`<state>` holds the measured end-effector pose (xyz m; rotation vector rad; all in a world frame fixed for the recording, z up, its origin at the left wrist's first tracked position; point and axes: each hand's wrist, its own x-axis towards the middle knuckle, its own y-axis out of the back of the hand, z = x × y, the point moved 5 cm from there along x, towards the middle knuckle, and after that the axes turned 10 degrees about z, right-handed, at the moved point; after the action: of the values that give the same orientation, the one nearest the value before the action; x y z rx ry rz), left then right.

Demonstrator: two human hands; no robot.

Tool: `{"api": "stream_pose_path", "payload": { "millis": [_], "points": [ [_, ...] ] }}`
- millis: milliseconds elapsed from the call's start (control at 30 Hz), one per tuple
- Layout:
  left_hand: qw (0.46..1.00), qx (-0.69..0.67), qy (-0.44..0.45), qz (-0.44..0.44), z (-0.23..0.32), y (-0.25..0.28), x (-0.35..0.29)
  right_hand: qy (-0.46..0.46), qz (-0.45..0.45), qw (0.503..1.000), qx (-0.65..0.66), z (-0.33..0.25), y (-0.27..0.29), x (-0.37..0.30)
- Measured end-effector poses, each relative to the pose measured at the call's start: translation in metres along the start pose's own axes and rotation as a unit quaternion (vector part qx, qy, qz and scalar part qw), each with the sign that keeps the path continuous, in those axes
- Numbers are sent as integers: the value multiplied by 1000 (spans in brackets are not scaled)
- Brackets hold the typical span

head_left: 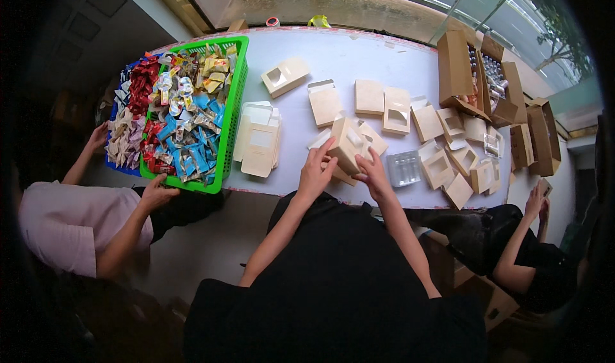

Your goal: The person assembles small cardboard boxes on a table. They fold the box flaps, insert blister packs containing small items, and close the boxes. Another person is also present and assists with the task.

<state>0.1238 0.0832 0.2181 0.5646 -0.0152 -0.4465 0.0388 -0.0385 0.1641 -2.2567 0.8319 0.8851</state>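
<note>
Head view: left hand (pixel 315 172) and right hand (pixel 374 175) both gripped one box (pixel 346 149) over the bench (pixel 346 56); one green basket (pixel 235 110), one blue basket (pixel 124 169) sat left.

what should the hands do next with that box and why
Probably set the box down on the bare patch of table to its left: the left hand and right hand both hold it, while other boxes crowd the right side.
</note>
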Motion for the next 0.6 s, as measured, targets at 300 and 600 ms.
{"api": "stream_pose_path", "payload": {
  "millis": [300, 600],
  "points": [
    [981, -189, 42, 12, 84, 20, -13, -89, -206, 946, 235, -14, -20, -55],
    [998, -36, -29, 47, 112, 38, -16, 28, -121, 969, 213, -26, -25, -68]
  ]
}}
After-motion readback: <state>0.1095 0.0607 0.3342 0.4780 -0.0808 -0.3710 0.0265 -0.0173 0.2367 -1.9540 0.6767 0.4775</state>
